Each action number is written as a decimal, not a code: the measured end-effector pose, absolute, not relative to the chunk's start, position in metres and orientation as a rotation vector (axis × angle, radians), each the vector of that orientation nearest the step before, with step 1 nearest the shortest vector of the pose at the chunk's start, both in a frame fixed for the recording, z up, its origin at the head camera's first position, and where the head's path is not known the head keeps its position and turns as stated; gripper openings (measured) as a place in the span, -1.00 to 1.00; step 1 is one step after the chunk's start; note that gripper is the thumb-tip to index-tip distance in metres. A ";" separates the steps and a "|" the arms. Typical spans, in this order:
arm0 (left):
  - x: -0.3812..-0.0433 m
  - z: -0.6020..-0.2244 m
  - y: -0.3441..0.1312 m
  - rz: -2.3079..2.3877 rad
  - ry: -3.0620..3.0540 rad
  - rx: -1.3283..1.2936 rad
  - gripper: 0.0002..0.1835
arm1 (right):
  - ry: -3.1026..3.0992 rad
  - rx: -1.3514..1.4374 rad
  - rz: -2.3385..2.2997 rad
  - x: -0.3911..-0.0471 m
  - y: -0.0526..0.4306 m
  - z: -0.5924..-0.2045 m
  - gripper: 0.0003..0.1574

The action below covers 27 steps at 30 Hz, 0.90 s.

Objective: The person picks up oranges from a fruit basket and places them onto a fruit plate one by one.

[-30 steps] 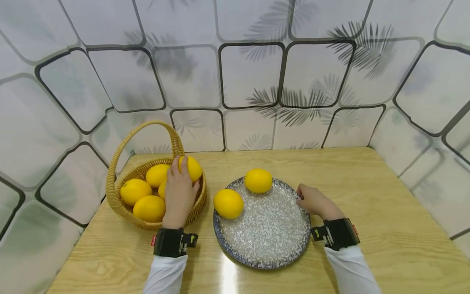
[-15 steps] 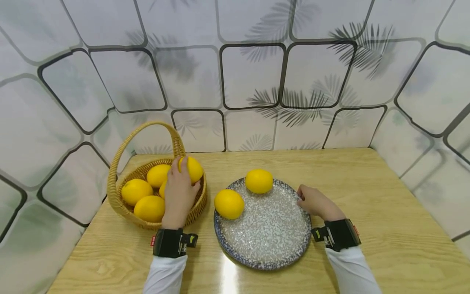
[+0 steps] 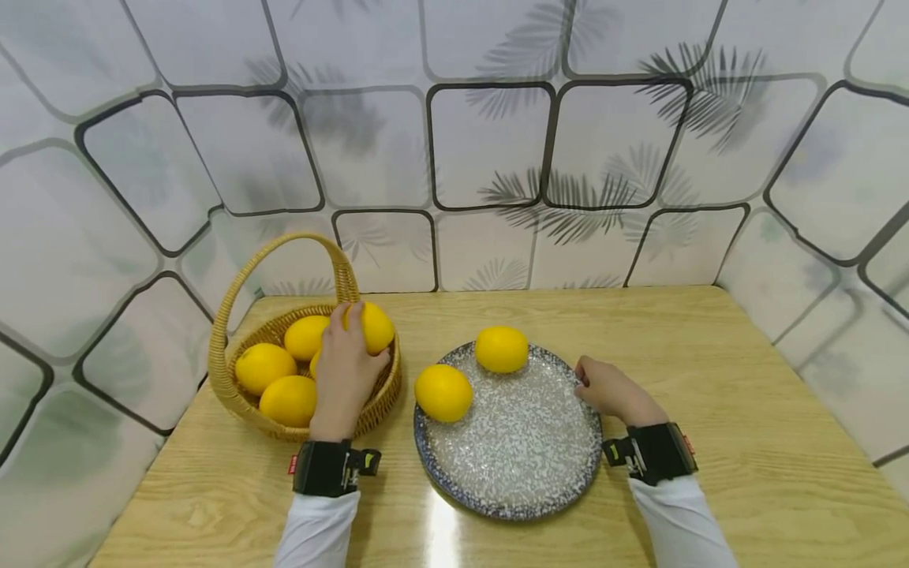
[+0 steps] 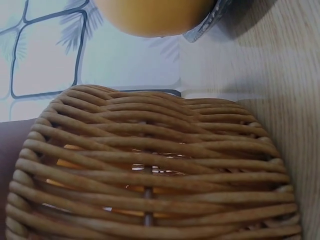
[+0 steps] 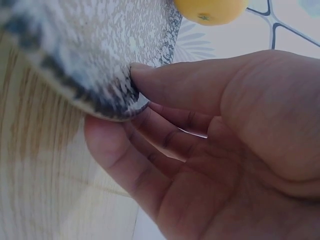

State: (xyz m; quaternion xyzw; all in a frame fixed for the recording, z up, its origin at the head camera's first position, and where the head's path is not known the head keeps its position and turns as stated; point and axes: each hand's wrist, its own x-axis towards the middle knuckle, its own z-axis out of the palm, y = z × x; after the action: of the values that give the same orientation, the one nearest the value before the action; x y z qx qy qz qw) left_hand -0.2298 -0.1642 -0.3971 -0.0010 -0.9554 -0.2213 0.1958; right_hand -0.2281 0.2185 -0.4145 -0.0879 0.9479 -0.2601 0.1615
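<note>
At the left of the head view, a wicker basket point(image 3: 387, 398) with a tall handle holds several yellow lemons point(image 3: 264, 368). My left hand point(image 3: 346, 375) reaches over its right side and grips a lemon point(image 3: 378, 327) there, fingers over the top and thumb on the near side. The left wrist view shows mostly the woven basket wall point(image 4: 155, 165), so the fingers are hidden there. With thumb and fingertips, my right hand point(image 3: 616, 390) pinches the right rim of a round speckled grey plate point(image 3: 525, 442) with a dark blue edge. The right wrist view shows this pinch up close.
Two lemons lie on the plate, one lemon point(image 3: 443, 393) at its left edge and another lemon point(image 3: 501, 349) at the back. A light wooden table point(image 3: 767, 457) bears everything. Patterned wall panels point(image 3: 490, 150) stand behind and on both sides.
My left wrist has shifted slightly to the left, its fingers still on the same lemon. The right hand and the plate show no visible movement.
</note>
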 end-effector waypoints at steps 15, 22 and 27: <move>-0.229 -0.389 -0.154 -0.660 -2.626 -0.056 -0.13 | 2.715 -0.246 -0.746 -0.229 0.219 -0.416 -0.79; -0.225 -0.382 -0.141 -0.690 -2.594 -0.117 -0.13 | 2.709 -0.252 -0.738 -0.229 0.219 -0.416 -0.78; -0.223 -0.378 -0.128 -0.711 -2.564 -0.174 -0.14 | 2.707 -0.258 -0.718 -0.230 0.219 -0.416 -0.78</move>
State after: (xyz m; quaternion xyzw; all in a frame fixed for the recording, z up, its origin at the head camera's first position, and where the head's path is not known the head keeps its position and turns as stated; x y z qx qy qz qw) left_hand -0.2229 -0.1277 -0.3783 -0.0636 -0.9346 -0.2591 0.2351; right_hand -0.2302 0.2193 -0.4156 -0.0905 0.9495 -0.2517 0.1639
